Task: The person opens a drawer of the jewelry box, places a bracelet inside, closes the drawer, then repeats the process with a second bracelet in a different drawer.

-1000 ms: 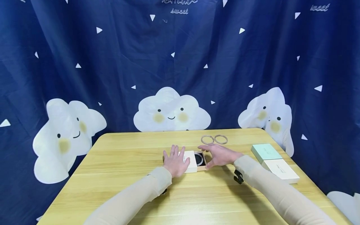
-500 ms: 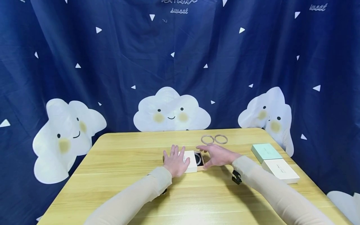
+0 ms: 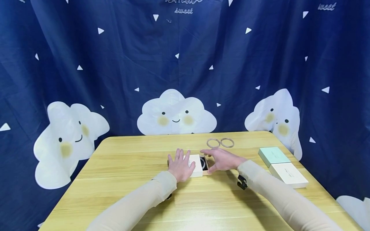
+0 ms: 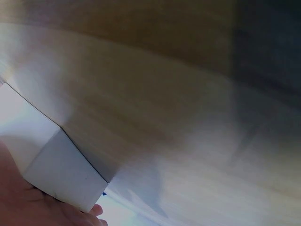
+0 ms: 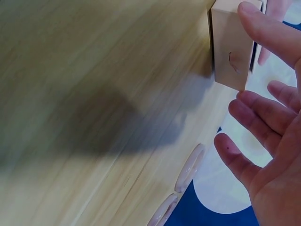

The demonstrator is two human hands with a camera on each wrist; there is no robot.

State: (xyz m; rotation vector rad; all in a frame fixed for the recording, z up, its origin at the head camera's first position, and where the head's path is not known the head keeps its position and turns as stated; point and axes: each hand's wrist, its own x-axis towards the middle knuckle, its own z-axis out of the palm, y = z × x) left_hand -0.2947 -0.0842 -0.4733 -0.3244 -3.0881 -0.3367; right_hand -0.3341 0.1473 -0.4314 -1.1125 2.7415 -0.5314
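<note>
Bright, even light; blurry wrist views.

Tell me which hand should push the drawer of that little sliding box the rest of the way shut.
Probably the right hand: its straight fingers are already at the tan drawer end that sticks out of the white sleeve, with a bracelet inside. The left hand lies flat on the sleeve, bracing it.

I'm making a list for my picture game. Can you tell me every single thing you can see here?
sliding box: 1, white sleeve with tan drawer, middle of table
dark ring: 1, black, inside the drawer
bangles: 2, silvery, touching side by side at table's far edge
flat boxes: 2, one mint green, one white, right side of table
table: 1, light wood
curtain: 1, navy with white clouds, behind
left hand: flat on the sleeve
right hand: open, at the drawer's end
</note>
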